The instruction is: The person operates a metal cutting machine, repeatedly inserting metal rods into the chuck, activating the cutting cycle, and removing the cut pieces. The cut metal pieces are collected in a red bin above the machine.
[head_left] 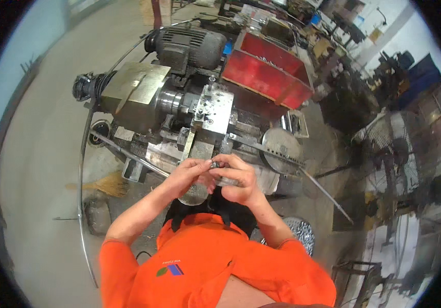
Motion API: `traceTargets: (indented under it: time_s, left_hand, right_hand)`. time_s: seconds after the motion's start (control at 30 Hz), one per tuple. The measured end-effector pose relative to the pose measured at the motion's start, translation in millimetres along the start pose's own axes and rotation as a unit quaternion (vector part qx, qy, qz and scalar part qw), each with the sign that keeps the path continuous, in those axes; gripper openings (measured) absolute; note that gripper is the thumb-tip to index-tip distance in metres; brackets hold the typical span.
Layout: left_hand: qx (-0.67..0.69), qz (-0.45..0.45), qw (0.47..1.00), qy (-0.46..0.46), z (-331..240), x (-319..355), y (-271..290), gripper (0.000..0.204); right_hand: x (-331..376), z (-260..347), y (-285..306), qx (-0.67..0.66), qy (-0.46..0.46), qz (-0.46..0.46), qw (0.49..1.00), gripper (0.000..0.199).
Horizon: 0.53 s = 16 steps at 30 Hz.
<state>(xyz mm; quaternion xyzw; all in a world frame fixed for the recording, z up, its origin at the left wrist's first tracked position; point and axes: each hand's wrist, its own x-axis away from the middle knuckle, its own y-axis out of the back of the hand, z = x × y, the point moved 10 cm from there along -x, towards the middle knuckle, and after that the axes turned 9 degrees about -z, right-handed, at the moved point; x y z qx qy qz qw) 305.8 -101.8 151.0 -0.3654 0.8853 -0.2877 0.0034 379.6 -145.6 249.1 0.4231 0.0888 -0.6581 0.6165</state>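
Both my hands meet in front of my chest, over the near side of a small lathe-like machine [215,109]. Between their fingertips is a small dark metal part [214,165], too small to name more exactly. The thumb and fingers of my left hand [189,173] pinch it from the left. From the right, the fingers of my right hand [238,177] close on it, bent round. Just below my left hand sits a round metal plate [194,195]. Beyond my hands stands the machine's spindle [171,101], with a flat metal tool block beside it.
A red open-topped metal bin [269,72] stands at the machine's back right, near an electric motor [189,47]. Long bars stick out left and right. At my lower right is a round container of small shiny parts [300,231]. A straw broom [105,185] lies left.
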Motion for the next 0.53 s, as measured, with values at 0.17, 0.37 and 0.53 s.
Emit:
traceTargets:
  time_s: [0.17, 0.37, 0.53]
  left_hand:
    - [-0.15, -0.089, 0.98, -0.096, -24, 12, 34, 0.032]
    - [-0.374, -0.187, 0.896, -0.149, -69, 24, 59, 0.025]
    - [-0.457, -0.164, 0.855, -0.181, -102, 42, 84, 0.023]
  right_hand:
    - [-5, 5, -36, 0.087, 0.025, 0.075, 0.993, 0.042]
    - [-35, 4, -68, 0.09, 0.078, 0.166, 0.979, 0.04]
    - [-71, -16, -95, 0.076, 0.088, 0.252, 0.961, 0.039]
